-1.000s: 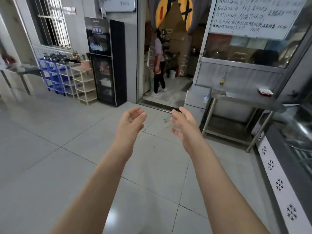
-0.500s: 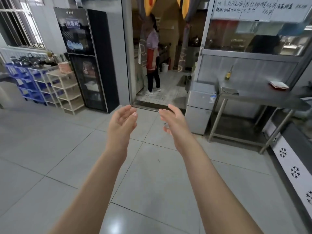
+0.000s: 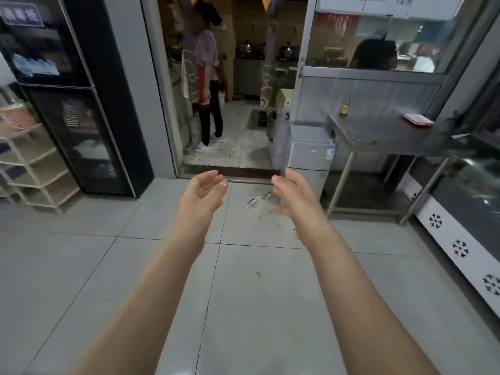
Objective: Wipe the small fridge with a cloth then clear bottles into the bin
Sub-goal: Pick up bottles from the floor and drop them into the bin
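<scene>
Left hand (image 3: pixel 201 194) and right hand (image 3: pixel 293 197), each grip released and empty, hover in front of the small grey box-shaped fridge (image 3: pixel 308 150).

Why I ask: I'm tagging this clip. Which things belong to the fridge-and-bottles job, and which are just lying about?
Job: fridge; bottle on the steel table; left hand and right hand, both empty. No cloth or bin plainly visible.

Lying about: plates; black cabinet; shelf rack; floor litter; person in the doorway.
</scene>
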`<state>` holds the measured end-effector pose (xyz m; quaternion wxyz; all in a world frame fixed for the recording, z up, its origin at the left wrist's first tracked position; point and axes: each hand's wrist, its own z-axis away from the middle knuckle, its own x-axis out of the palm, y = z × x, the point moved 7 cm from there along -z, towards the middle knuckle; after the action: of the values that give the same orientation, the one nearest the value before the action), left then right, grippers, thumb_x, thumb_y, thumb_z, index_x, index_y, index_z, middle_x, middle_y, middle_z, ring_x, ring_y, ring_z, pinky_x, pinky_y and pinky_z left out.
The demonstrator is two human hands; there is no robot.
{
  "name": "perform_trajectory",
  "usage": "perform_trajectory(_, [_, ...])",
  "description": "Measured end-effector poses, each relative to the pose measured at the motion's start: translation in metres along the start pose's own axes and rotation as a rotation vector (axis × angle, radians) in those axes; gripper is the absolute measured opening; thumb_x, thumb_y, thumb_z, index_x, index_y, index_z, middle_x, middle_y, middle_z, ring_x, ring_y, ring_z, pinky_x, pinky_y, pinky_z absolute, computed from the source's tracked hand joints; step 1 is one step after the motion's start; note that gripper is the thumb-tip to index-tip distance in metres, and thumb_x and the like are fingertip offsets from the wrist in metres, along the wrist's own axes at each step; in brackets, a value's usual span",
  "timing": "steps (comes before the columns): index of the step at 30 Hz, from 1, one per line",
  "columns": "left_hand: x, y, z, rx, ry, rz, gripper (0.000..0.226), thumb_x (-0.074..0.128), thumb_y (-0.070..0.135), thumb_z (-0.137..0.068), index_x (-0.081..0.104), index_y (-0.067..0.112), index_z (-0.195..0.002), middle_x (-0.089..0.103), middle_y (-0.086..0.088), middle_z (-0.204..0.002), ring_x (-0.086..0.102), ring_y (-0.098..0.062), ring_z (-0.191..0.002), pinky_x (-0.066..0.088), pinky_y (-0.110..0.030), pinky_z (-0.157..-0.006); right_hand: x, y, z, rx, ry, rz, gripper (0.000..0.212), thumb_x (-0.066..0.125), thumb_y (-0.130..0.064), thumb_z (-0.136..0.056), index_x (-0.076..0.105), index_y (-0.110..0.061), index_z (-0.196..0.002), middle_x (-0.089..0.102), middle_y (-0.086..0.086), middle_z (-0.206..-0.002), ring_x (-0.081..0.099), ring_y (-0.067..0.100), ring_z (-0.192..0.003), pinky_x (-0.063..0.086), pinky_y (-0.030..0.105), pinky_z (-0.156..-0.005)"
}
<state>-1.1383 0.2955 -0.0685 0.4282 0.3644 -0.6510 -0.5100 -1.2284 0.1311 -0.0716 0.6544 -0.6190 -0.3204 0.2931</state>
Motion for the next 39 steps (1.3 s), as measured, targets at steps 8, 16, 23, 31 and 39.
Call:
perform_trajectory(8, [-0.017,-0.045,-0.141,-0.108,-0.117,0.037,0.024,0.062,0.016,-0.088,0.057,0.020,-0.111,0.062,0.002,-0.114,0.057,-0.010,-0.110,0.048,-0.031,-0.093,0.050,0.025,-0.109,0.029,0.170,0.006,0.054,0.059,-0.038,-0.089,0.040,-0.021,-0.136,0.056,-0.012,-0.114,0.053,0.011,-0.115,0.045,0.040,-0.100])
perform_trajectory(16, [0.003,-0.092,-0.325,-0.163,-0.229,-0.010,0.023,0.063,0.018,-0.088,0.058,0.023,-0.109,0.063,0.000,-0.117,0.058,-0.010,-0.112,0.048,-0.032,-0.094,0.070,0.058,-0.280,0.073,0.295,-0.051,0.050,0.060,-0.032,-0.089,0.042,-0.019,-0.134,0.053,0.000,-0.127,0.052,0.013,-0.116,0.045,0.038,-0.099])
perform_trajectory(23, [0.007,-0.112,-0.465,-0.193,-0.239,-0.033,0.023,0.064,0.019,-0.086,0.058,0.024,-0.108,0.061,0.004,-0.116,0.057,-0.009,-0.110,0.048,-0.029,-0.090,0.111,0.060,-0.417,0.074,0.198,-0.029,0.053,0.062,-0.030,-0.088,0.039,-0.024,-0.135,0.054,-0.005,-0.126,0.052,0.010,-0.116,0.043,0.037,-0.100])
perform_trajectory(31, [0.033,-0.153,-0.625,-0.199,-0.408,0.039,0.030,0.062,0.009,-0.086,0.056,0.028,-0.109,0.058,0.004,-0.121,0.059,-0.006,-0.105,0.048,-0.028,-0.088,0.144,0.087,-0.567,0.099,0.298,-0.065,0.048,0.062,-0.030,-0.087,0.043,-0.023,-0.131,0.057,-0.004,-0.122,0.055,0.011,-0.112,0.045,0.034,-0.093])
perform_trajectory(39, [0.072,-0.191,-0.810,-0.225,-0.622,0.064,0.035,0.060,0.008,-0.087,0.051,0.026,-0.116,0.059,0.004,-0.118,0.059,-0.007,-0.105,0.046,-0.031,-0.092,0.168,0.096,-0.722,0.139,0.445,-0.121,0.045,0.058,-0.027,-0.091,0.043,-0.022,-0.133,0.057,-0.005,-0.122,0.056,0.010,-0.111,0.045,0.036,-0.097])
